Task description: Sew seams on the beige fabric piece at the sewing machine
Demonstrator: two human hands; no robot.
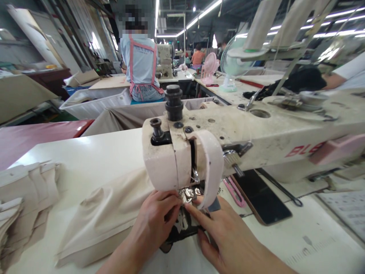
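A cream sewing machine reaches in from the right, its head above both hands. My left hand is at the left side of the presser foot, fingers bent and pressed together; what they pinch is too small to make out. Beige fabric lies to the left of this hand and runs to the needle area. My right hand is on the other side of the foot, index finger stretched towards it, the other fingers apart and partly hidden by the machine.
Beige fabric pieces are stacked at the far left. A black phone, pink snips and a dark metal tool lie right of the needle area. A person in an apron sits ahead, beyond a white bin.
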